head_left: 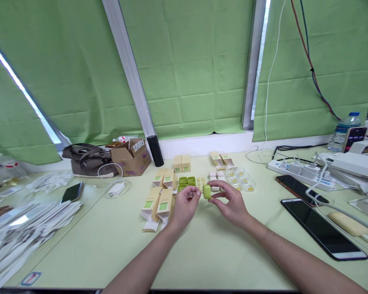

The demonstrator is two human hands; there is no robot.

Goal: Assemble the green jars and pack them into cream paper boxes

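A small green square box (207,191) is pinched between the thumb and fingers of my right hand (231,203), held above the table. Just left of it my left hand (186,204) is closed in a pinch; what its fingertips hold, if anything, is too small to make out. Behind my hands sit several green square cups (182,181), small pale yellow pieces (200,180), white rounded blocks (220,174) and clear domed shells with yellow centres (242,173). Open cream cartons (151,199) with green windows lie beside my left hand.
More cream cartons (185,161) stand at the back near a black cylinder (155,151). A cardboard box (131,158) and grey bag (90,160) are back left, white strips (27,232) at left. Phones (323,228), cables and a power strip (300,173) occupy the right.
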